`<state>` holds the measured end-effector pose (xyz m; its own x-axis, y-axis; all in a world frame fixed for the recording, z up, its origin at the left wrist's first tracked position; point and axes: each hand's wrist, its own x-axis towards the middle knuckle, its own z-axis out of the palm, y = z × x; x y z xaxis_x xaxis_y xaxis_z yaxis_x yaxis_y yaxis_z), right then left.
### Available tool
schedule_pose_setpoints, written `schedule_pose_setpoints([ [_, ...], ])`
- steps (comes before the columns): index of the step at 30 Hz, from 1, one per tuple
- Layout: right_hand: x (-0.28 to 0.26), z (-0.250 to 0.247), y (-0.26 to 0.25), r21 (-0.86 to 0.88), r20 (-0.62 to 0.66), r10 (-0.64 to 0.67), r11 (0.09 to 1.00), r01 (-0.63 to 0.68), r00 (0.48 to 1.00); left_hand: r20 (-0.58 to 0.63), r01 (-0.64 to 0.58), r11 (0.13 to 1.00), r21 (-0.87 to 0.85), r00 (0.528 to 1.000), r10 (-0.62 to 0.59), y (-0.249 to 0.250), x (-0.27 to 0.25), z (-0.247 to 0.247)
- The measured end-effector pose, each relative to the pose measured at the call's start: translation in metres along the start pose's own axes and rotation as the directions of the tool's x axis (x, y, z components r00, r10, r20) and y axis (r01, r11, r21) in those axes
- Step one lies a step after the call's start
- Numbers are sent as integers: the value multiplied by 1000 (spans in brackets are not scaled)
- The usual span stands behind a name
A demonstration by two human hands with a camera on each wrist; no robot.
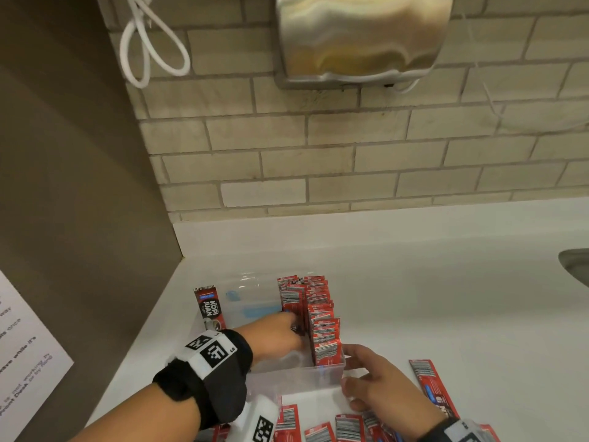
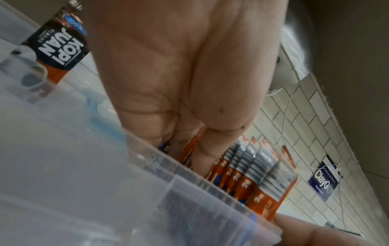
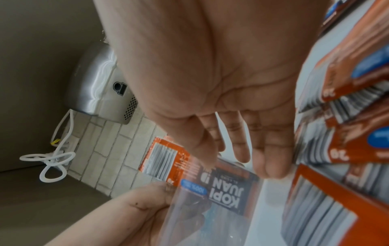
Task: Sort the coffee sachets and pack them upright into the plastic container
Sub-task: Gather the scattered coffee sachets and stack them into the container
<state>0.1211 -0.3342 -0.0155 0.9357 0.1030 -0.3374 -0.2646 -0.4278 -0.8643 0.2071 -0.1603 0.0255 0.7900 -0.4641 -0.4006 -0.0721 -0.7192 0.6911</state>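
At the lower left of the head view the left hand [image 1: 280,338] reaches down into the plastic container [image 1: 296,378], a clear box at lower centre. In the left wrist view its fingers [image 2: 202,149] are curled down against a sachet [image 2: 190,149] beside the upright rows of sachets [image 1: 322,320], so its grip looks narrow and closed on that one sachet. To do this step well, I judge it should slide the sachet straight down beside the standing rows, barcode end up like its neighbours, and let go only once it stands without leaning. One lone sachet [image 1: 210,309] leans at the box's left wall, printed face out, well apart from the rows.

Further right, the right hand [image 1: 379,387] lies with relaxed, spread fingers touching the near right corner of the box; its grip is wide and holds nothing. It probably steadies the light box against sliding. Along the bottom edge lie loose sachets [image 1: 347,425], and one more [image 1: 433,387] lies to the lower right.

The surface [image 1: 446,298] is white and smooth. Behind it rises a tiled wall [image 1: 350,154], with a white cable [image 1: 143,49] at upper left, a steel hand dryer [image 1: 360,36] at upper centre, and a sink edge [image 1: 577,263] at far right.
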Motion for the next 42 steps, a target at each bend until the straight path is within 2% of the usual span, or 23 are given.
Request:
schedule_pose_setpoints([
  [7,0,-1,-3,-18,-14,17,1000,-17,1000,-58,78,993,85,996,-73,-6,-4,-7],
  [13,-1,1,-6,-49,-22,19,999,-20,1000,-44,91,994,58,995,-88,-4,-6,-5],
  [22,-11,-4,-9,-57,-109,-12,998,5,994,-110,71,994,89,992,-61,-4,-17,-10],
  [26,-22,-9,-15,12,-244,-55,998,60,968,-204,-27,1000,-12,979,24,-6,-42,-21],
  [29,-30,-14,-22,65,-344,-99,990,129,934,-350,-158,982,-108,930,111,-4,-82,-30],
  [31,-38,-9,-31,118,-309,-121,979,164,943,-443,-189,954,-232,894,69,-10,-116,-30],
  [34,-49,12,-44,137,-154,-158,974,180,975,-532,-157,928,-338,845,-51,-34,-159,-22],
  [36,-53,32,-48,90,-31,-174,980,176,984,-532,-55,934,-352,833,-151,-54,-178,-12],
  [38,-53,51,-47,-33,66,-185,982,187,981,-498,86,941,-326,831,-248,-77,-188,0],
  [42,-50,83,-48,-210,165,-176,955,209,970,-423,302,928,-220,827,-370,-113,-194,22],
])
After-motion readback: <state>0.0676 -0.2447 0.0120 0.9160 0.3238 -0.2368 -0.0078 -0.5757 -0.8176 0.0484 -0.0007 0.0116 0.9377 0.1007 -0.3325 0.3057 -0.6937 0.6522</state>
